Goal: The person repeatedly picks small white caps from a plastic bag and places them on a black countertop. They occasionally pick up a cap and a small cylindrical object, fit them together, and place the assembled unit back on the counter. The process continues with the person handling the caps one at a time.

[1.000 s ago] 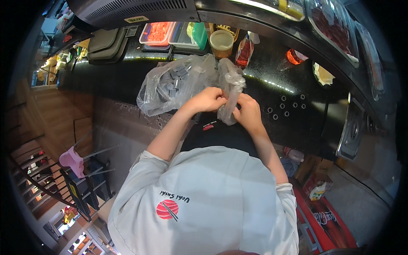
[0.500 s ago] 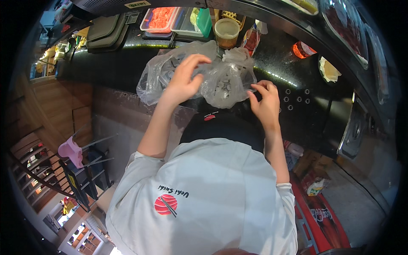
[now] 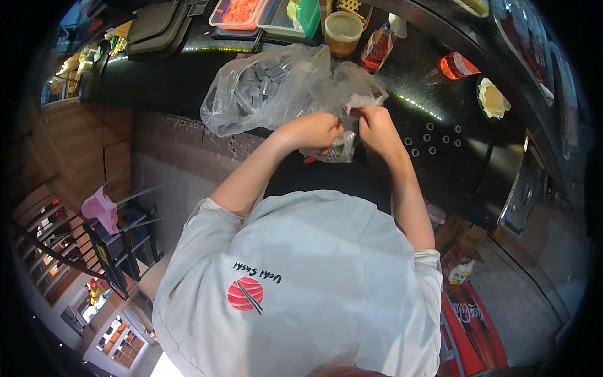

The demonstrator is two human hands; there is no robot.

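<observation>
Both of my hands are closed on a clear plastic bag [image 3: 341,149] at the counter's front edge. Small pieces show through the plastic at its lower end. My left hand [image 3: 316,132] grips the bag's left side in a fist. My right hand [image 3: 375,127] pinches its gathered upper part, where crumpled whitish plastic sticks out past the fingers. Left of it lies a larger clear plastic bag [image 3: 232,103] with several small grey, see-through cups [image 3: 267,85] inside. My hands hide much of the bag between them.
Several small round cups [image 3: 428,138] stand on the black counter at right. Behind are a tub of orange food [image 3: 242,11], a round container [image 3: 343,34], a red bottle [image 3: 377,50], another red bottle [image 3: 457,65] and a paper-lined bowl [image 3: 493,99]. A metal shelf overhangs the back.
My hands have come together and closed on the smaller bag; both were apart with fingers spread before. The bag's lower end is now bunched between them.
</observation>
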